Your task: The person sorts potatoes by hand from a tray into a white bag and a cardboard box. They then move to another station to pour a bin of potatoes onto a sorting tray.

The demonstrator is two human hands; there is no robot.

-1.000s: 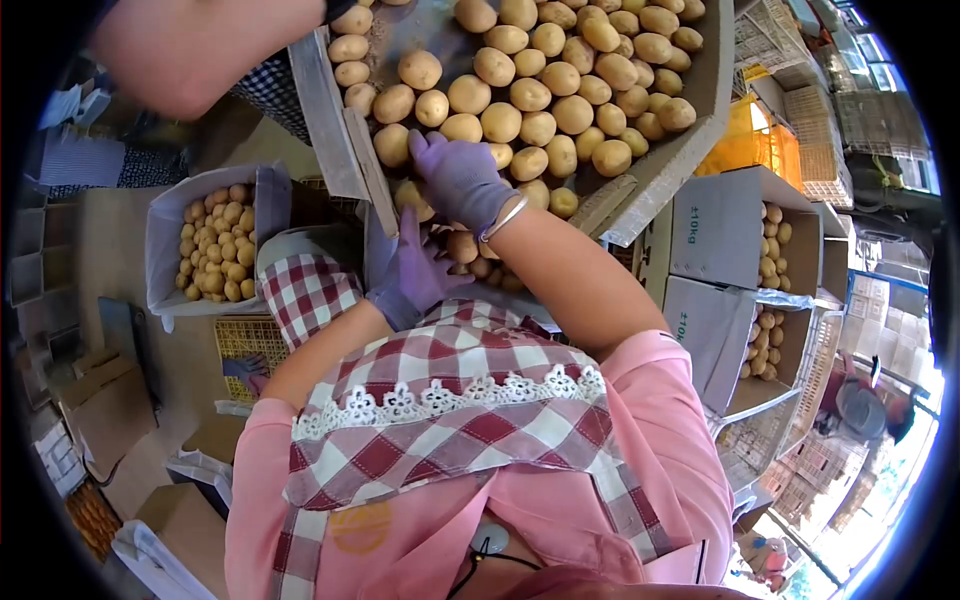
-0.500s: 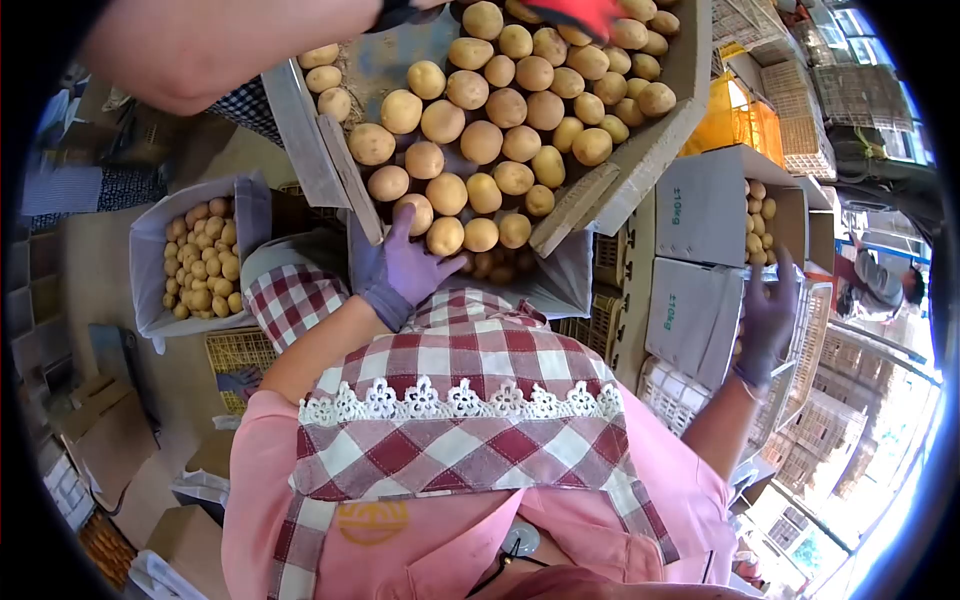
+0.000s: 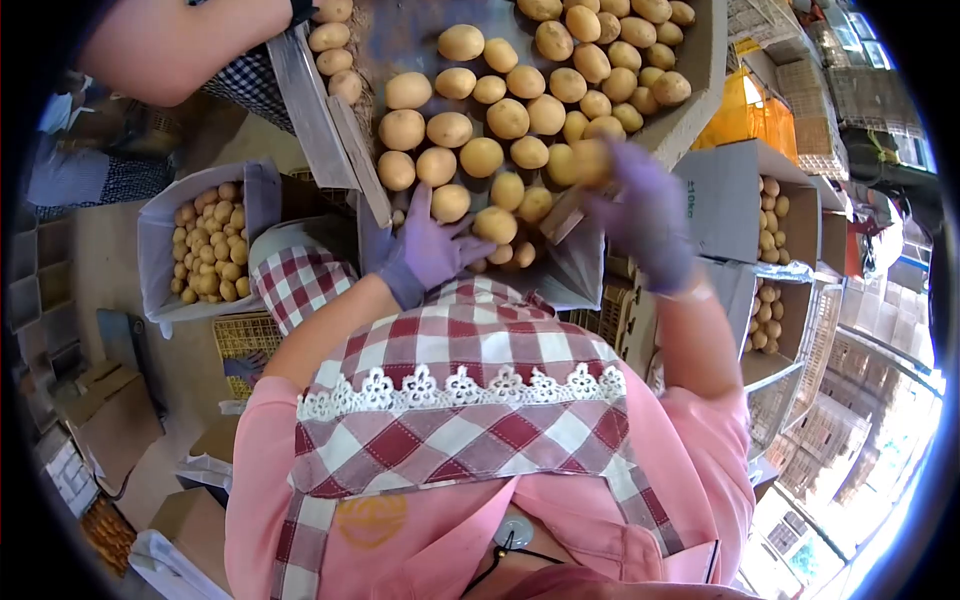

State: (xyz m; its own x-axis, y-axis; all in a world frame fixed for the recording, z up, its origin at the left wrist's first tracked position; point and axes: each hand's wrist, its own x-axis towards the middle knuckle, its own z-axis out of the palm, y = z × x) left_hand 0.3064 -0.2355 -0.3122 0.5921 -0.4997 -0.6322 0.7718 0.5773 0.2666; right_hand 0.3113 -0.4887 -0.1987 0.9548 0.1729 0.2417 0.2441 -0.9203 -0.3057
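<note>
My left hand, in a purple glove, lies open with spread fingers at the narrow mouth of a sorting tray. Its fingertips are right at a potato and another potato. My right hand, gloved too, is smeared by motion over the tray's right wooden edge. A blurred potato is beside its fingers; I cannot tell whether they grip it. Many more potatoes spread across the tray. Below the mouth, a lined box holds several potatoes, partly hidden by my left hand.
At left stands a lined crate full of potatoes. At right are a cardboard box and a second box, both with potatoes. Another person's arm reaches over the tray's upper left. A yellow crate sits below the left crate.
My right hand has swung left from the boxes at right to the tray. Potatoes have shifted at the tray's mouth. The other person's red glove has left the view.
</note>
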